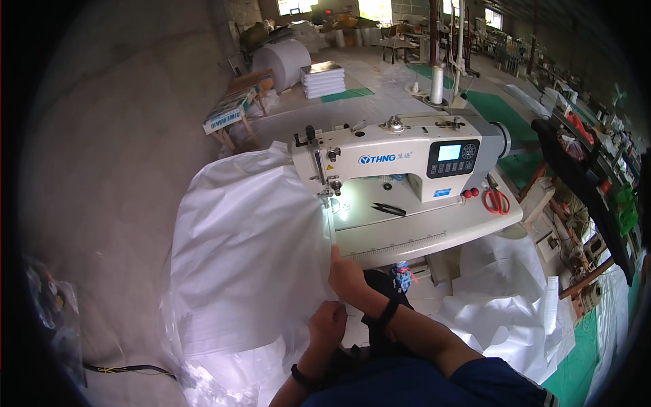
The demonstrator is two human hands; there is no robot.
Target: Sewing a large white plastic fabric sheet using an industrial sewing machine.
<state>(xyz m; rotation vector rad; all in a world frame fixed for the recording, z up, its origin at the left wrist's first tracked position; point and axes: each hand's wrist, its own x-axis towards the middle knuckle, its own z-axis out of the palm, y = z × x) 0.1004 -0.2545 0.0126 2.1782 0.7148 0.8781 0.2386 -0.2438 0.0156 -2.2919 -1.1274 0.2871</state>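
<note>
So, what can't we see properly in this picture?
All in the head view:
- Left hand: it's curled, so its own back hides whether it pinches the white sheet.
- Needle of the machine: too small to make out beside the bright glare.
- Blue shirt: cut off by the lower edge.
- Far clutter: too small and dark to tell apart.

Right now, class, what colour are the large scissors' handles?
The handles are red, showing best in the head view.
</note>
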